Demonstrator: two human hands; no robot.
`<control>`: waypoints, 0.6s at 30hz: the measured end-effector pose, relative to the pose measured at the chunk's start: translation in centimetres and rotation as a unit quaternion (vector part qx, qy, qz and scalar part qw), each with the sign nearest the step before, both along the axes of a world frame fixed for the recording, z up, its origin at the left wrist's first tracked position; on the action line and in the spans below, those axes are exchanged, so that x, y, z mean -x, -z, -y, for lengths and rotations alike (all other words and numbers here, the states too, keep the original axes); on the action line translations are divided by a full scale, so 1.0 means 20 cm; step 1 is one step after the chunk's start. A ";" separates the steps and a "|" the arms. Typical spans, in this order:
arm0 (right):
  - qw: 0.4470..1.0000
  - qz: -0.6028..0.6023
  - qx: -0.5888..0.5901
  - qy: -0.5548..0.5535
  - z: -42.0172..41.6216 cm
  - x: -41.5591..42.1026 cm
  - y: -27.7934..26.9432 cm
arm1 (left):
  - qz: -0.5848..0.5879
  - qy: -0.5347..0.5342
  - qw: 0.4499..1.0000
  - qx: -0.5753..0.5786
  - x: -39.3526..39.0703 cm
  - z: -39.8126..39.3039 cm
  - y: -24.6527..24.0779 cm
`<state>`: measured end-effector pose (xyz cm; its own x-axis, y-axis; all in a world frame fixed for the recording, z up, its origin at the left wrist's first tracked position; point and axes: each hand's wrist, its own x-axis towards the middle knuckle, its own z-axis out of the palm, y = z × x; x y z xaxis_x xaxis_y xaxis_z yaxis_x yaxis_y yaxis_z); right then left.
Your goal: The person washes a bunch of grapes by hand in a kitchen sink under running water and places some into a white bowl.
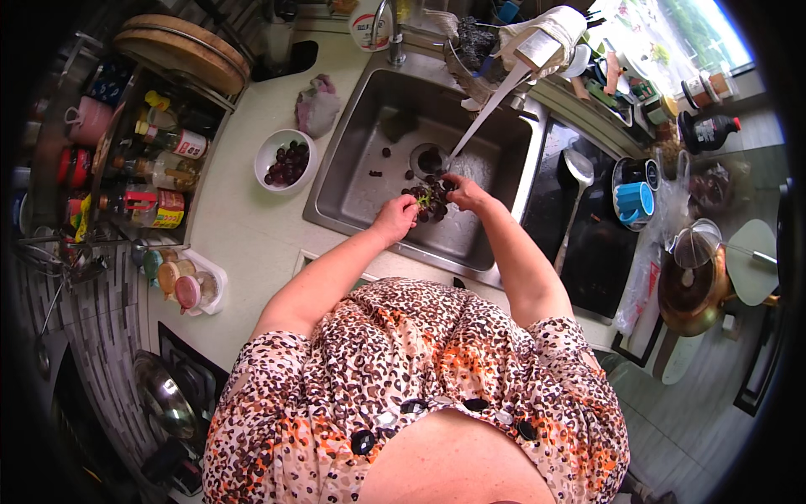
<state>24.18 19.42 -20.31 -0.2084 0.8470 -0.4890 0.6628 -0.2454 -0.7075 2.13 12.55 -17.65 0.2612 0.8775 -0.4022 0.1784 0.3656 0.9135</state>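
Over the metal sink (pixel 352 183), a bunch of dark grapes (pixel 433 205) with green stems is held between my two hands. My left hand (pixel 397 218) pinches its left side near the stems. At the bunch's upper right, my right hand (pixel 465 192) has its fingers on the grapes. Water (pixel 482 116) runs from the faucet (pixel 536 49) and lands just beyond my right hand, close to the drain (pixel 429 159). A few loose grapes (pixel 386 152) lie on the sink floor. Left of the sink, a white bowl (pixel 264 154) contains several dark grapes (pixel 288 165).
A crumpled cloth (pixel 318 107) lies behind the bowl. Bottles (pixel 151 205) fill a rack at the left, with lidded spice jars (pixel 195 291) nearer me. Right of the sink, a ladle (pixel 576 173) rests on a black surface (pixel 589 252) near a blue cup (pixel 633 200).
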 end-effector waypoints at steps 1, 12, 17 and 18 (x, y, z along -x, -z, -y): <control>0.995 -0.048 0.087 -0.022 -0.01 0.01 -0.07 | 0.004 -0.006 1.000 -0.001 0.01 0.00 0.01; 0.990 -0.095 0.098 0.016 0.04 0.01 -0.02 | 0.020 -0.019 1.000 0.004 0.02 0.01 0.01; 0.922 -0.253 0.155 0.249 0.09 0.02 -0.05 | 0.017 -0.019 1.000 0.004 0.02 0.01 0.02; 0.923 -0.243 0.156 0.254 0.10 0.03 -0.07 | 0.011 -0.017 1.000 0.006 0.02 0.01 0.01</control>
